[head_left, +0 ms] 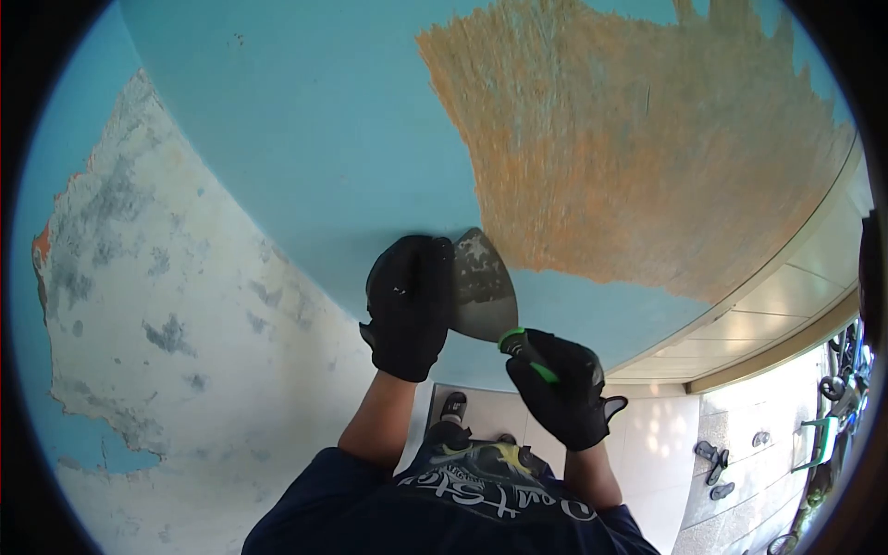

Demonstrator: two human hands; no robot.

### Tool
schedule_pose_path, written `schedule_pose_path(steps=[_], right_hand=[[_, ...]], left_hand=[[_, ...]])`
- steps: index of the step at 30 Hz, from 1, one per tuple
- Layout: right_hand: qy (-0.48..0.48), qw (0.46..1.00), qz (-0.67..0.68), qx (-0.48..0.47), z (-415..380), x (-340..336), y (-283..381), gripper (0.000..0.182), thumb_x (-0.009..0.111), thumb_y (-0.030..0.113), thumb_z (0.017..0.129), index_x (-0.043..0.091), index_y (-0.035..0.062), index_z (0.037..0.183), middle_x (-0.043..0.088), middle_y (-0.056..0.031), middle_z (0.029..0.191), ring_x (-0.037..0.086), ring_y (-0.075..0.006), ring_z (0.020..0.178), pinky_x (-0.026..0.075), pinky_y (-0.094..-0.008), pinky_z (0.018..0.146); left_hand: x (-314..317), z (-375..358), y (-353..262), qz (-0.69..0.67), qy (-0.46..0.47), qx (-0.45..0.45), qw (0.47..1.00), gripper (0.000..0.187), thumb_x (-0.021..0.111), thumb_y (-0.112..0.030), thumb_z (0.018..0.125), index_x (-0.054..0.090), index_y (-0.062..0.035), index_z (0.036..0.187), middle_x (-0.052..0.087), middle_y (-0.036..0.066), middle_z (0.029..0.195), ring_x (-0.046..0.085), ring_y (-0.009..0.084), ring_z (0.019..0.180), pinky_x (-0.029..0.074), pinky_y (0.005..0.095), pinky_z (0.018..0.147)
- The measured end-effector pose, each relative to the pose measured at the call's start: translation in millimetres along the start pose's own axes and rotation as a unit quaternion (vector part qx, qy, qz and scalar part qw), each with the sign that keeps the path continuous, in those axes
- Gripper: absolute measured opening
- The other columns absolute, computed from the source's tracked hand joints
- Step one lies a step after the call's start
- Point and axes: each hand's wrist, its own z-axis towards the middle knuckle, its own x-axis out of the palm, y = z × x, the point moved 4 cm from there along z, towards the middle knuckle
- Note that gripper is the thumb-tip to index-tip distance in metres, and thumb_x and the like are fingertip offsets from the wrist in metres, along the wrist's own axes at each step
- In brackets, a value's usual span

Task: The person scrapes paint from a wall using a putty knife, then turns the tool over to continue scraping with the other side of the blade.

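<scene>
A putty knife [487, 310] with a wide, fan-shaped metal blade is between my gloved hands, in front of the blue wall. Pale residue sticks to the upper part of the blade, while the metal near the handle looks cleaner. My right hand [560, 384], in a black glove, is closed around its black and green handle. Against the blade's left side, my left hand [405, 305], also black-gloved, has its fingers bent and pressed together; the glove covers that part of the blade. Above the blade lies a large stripped brown-orange patch [638, 139] with ragged edges.
Blue paint [305, 120] surrounds the stripped patch. On the left, another wall face shows a whitish patch with grey blotches [185, 305]. A pale ledge [740, 328] curves along the right. Sandals [712, 458] and a green-framed stool [819, 444] are on the floor at lower right.
</scene>
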Motion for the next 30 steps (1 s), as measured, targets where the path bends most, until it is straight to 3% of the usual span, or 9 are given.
schedule_pose_path(steps=[9, 12, 15, 17, 19, 23, 25, 29, 30], right_hand=[[0.043, 0.994, -0.037, 0.098, -108, -32, -40, 0.057, 0.084, 0.011, 0.073, 0.064, -0.0009, 0.125, 0.073, -0.0190, 0.106, 0.074, -0.0307, 0.094, 0.057, -0.0388, 0.084], [-0.138, 0.956, 0.156, 0.207, -136, -41, -75, 0.046, 0.078, 0.011, 0.079, 0.061, -0.0060, 0.118, 0.067, -0.0158, 0.090, 0.065, -0.0218, 0.067, 0.053, -0.0325, 0.061], [-0.207, 0.888, 0.354, 0.208, -118, -39, -63, 0.045, 0.077, 0.020, 0.085, 0.060, -0.0059, 0.117, 0.065, -0.0153, 0.091, 0.064, -0.0220, 0.068, 0.053, -0.0326, 0.061], [-0.170, 0.905, 0.380, 0.089, -104, -42, -52, 0.043, 0.076, 0.024, 0.088, 0.060, -0.0054, 0.114, 0.064, -0.0147, 0.093, 0.065, -0.0233, 0.073, 0.054, -0.0341, 0.063], [-0.125, 0.938, 0.312, 0.080, -102, -47, -50, 0.036, 0.075, 0.016, 0.083, 0.060, -0.0047, 0.110, 0.066, -0.0154, 0.096, 0.068, -0.0259, 0.078, 0.055, -0.0363, 0.068], [0.000, 0.988, 0.141, 0.063, -98, -42, -37, 0.036, 0.075, 0.001, 0.077, 0.059, -0.0009, 0.110, 0.069, -0.0163, 0.100, 0.071, -0.0289, 0.089, 0.057, -0.0380, 0.076], [0.098, 0.992, 0.050, 0.069, -97, -33, -35, 0.040, 0.071, -0.007, 0.080, 0.053, 0.0008, 0.114, 0.069, -0.0142, 0.100, 0.072, -0.0260, 0.092, 0.057, -0.0362, 0.077], [0.096, 0.943, 0.227, 0.223, -114, 6, -48, 0.031, 0.077, 0.003, 0.086, 0.052, 0.0033, 0.104, 0.064, -0.0080, 0.098, 0.068, -0.0157, 0.088, 0.053, -0.0273, 0.069], [0.102, 0.944, 0.222, 0.223, -112, 11, -45, 0.031, 0.077, 0.003, 0.086, 0.052, 0.0033, 0.104, 0.064, -0.0080, 0.098, 0.068, -0.0157, 0.088, 0.053, -0.0273, 0.069]], left_hand=[[11, -72, 44, -0.080, 0.149, -0.090, 0.981, 0.006, 0.061, -0.004, 0.098, 0.062, -0.0009, 0.103, 0.064, 0.001, 0.089, 0.057, 0.0077, 0.079, 0.048, 0.0263, 0.070], [7, -95, 48, -0.088, 0.259, -0.156, 0.949, 0.015, 0.063, -0.002, 0.096, 0.060, -0.0024, 0.111, 0.063, 0.002, 0.095, 0.058, 0.0081, 0.080, 0.049, 0.0254, 0.071], [9, -114, 55, -0.141, 0.339, -0.231, 0.901, 0.021, 0.064, -0.002, 0.095, 0.059, -0.0034, 0.116, 0.063, 0.003, 0.100, 0.060, 0.0098, 0.088, 0.050, 0.0256, 0.074], [16, -128, 57, -0.167, 0.368, -0.272, 0.873, 0.024, 0.064, -0.002, 0.095, 0.059, -0.0037, 0.118, 0.063, 0.003, 0.103, 0.060, 0.0103, 0.091, 0.051, 0.0254, 0.076], [16, -127, 41, -0.061, 0.292, 0.011, 0.954, 0.037, 0.065, -0.003, 0.094, 0.054, -0.0037, 0.129, 0.062, 0.004, 0.108, 0.061, 0.0121, 0.096, 0.053, 0.0277, 0.080], [14, -119, 34, -0.155, 0.217, -0.118, 0.957, 0.046, 0.067, -0.009, 0.096, 0.048, -0.0050, 0.138, 0.063, 0.009, 0.109, 0.062, 0.0115, 0.097, 0.054, 0.0301, 0.082], [5, -111, 41, -0.250, 0.051, -0.264, 0.930, 0.049, 0.068, -0.010, 0.095, 0.047, -0.0044, 0.139, 0.063, 0.010, 0.113, 0.062, 0.0139, 0.101, 0.054, 0.0319, 0.087], [21, -102, 12, -0.400, -0.021, -0.237, 0.885, 0.043, 0.067, -0.016, 0.097, 0.052, -0.0031, 0.136, 0.065, 0.009, 0.114, 0.063, 0.0142, 0.096, 0.054, 0.0303, 0.082], [29, -104, 10, -0.306, 0.004, -0.197, 0.932, 0.035, 0.064, -0.024, 0.100, 0.059, -0.0022, 0.128, 0.067, 0.011, 0.110, 0.064, 0.0140, 0.095, 0.054, 0.0292, 0.082]])
